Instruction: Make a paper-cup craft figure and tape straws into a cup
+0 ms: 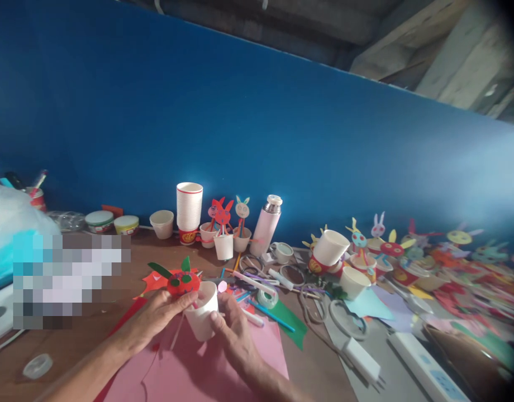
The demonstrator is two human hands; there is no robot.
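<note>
A white paper cup is tilted over the pink paper, and my right hand grips its right side. A red paper rabbit head with green ears and green eyes stands at the cup's left rim. My left hand pinches it from below, with the thumb reaching to the cup's rim. Where the rabbit's lower part ends inside the cup is hidden. A small pale pink disc shows just beyond the fingers of my right hand. Red paper lies behind my left hand.
Behind stand a cup stack, finished rabbit cups and a pink thermos. Pens, scissors and a tape roll clutter the middle. At right lie a white charger, a power strip and more rabbit cups.
</note>
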